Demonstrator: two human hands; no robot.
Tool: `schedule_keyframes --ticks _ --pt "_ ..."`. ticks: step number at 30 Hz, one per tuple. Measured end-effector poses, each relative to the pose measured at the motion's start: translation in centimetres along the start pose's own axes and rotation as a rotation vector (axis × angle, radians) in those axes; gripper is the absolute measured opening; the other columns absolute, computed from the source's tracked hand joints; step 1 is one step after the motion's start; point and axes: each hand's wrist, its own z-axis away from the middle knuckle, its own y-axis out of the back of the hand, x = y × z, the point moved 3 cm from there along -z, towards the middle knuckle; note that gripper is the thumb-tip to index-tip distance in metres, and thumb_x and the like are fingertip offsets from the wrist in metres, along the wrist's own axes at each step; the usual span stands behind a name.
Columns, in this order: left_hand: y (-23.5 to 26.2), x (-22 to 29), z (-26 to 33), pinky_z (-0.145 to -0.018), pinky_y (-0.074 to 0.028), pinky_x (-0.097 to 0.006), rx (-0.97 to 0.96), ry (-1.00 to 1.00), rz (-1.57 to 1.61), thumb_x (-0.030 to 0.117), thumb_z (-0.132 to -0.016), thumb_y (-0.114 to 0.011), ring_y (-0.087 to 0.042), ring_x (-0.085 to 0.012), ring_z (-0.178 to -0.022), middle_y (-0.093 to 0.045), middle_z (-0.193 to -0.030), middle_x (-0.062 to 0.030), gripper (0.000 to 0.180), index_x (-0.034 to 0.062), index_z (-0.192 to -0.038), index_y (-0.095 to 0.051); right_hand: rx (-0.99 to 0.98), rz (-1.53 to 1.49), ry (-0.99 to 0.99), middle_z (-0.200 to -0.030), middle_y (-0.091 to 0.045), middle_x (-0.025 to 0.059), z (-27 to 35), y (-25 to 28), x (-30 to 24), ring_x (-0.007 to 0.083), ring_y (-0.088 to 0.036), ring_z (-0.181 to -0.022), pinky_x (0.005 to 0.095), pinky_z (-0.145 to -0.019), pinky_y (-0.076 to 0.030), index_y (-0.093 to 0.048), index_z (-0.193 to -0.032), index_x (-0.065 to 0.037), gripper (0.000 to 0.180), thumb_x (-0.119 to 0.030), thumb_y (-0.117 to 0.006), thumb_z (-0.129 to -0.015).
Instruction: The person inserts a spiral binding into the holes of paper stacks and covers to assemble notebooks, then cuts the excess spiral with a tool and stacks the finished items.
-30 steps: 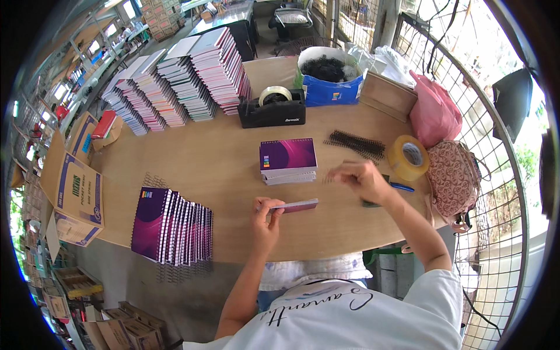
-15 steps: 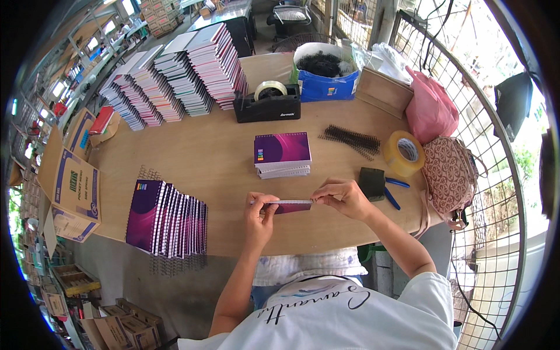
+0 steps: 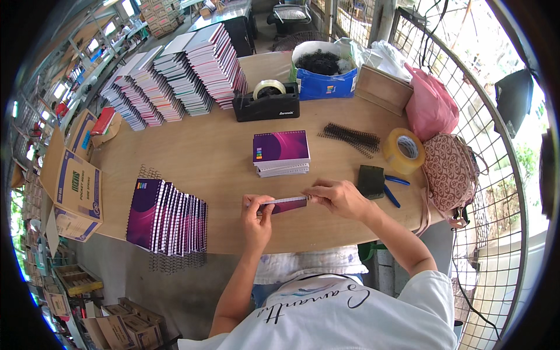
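Note:
My left hand [image 3: 257,217] grips a small purple notebook [image 3: 289,205] by its left end, with the white punched edge turned up. My right hand [image 3: 333,197] is closed in a pinch at the other end of that edge. A tiny dark bit shows at its fingertips, too small to make out. Just beyond my hands lies a short stack of purple notebooks [image 3: 281,146]. To the left, a fanned row of purple notebooks [image 3: 146,213] has wire coils sticking out past both ends. A bunch of black spiral coils [image 3: 350,138] rests at the right.
Right of my hands are a dark green block [image 3: 371,182], blue-handled pliers [image 3: 392,196] and a tape roll [image 3: 403,151]. A black tape dispenser [image 3: 266,108], a blue box of coils [image 3: 325,81] and tall notebook stacks [image 3: 213,67] stand behind. Left is an open carton [image 3: 76,189]; right, a patterned bag [image 3: 449,178].
My right hand has shifted slightly left and its fingers have turned at the notebook's end. The notebook's right end has tilted up a little. My left hand keeps its grip.

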Motion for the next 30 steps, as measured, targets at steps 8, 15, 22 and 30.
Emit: schedule_keyframes --ticks 8,15,22,30 --pt "0.2 0.6 0.1 -0.072 -0.047 -0.034 -0.017 -0.042 -0.057 0.006 -0.087 -0.07 -0.056 -0.0221 -0.085 -0.056 -0.091 -0.0072 0.01 0.0051 -0.095 -0.065 -0.045 0.108 -0.078 -0.112 -0.065 0.0069 0.0 -1.0 -0.6 0.0316 -0.064 -0.091 0.0422 -0.068 -0.053 -0.062 -0.11 -0.011 0.024 -0.021 -0.067 -0.088" --pt "1.4 -0.8 0.5 -0.071 -0.048 -0.033 -0.002 -0.06 -0.031 0.004 -0.086 -0.071 -0.055 -0.0211 -0.086 -0.053 -0.091 -0.007 0.012 0.0064 -0.096 -0.066 0.022 0.388 -0.068 -0.136 -0.053 0.0157 1.3 3.1 1.4 0.0366 -0.044 -0.131 0.0573 -0.104 -0.038 -0.058 -0.134 -0.018 0.054 -0.034 -0.072 -0.084" --pt "1.9 -0.2 -0.8 -0.077 -0.046 -0.034 -0.131 -0.187 -0.081 0.013 -0.078 -0.081 -0.053 -0.0241 -0.086 -0.051 -0.091 -0.0074 0.029 0.0065 -0.098 -0.061 -0.133 0.516 -0.35 -0.145 -0.043 0.0229 6.5 10.1 6.5 0.0391 -0.04 -0.134 0.0515 -0.11 -0.033 -0.063 -0.13 -0.008 0.061 -0.046 -0.069 -0.082" --pt "-1.3 -1.7 -1.7 -0.076 -0.042 -0.031 -0.213 -0.176 0.03 0.025 -0.07 -0.089 -0.047 -0.0176 -0.085 -0.045 -0.09 -0.0037 0.052 0.0066 -0.095 -0.047 -0.41 -0.85 -0.142 -0.132 -0.057 0.0152 -0.4 2.7 3.6 0.0294 -0.052 -0.12 0.0396 -0.099 -0.04 -0.071 -0.109 0.006 0.056 -0.045 -0.064 -0.087"
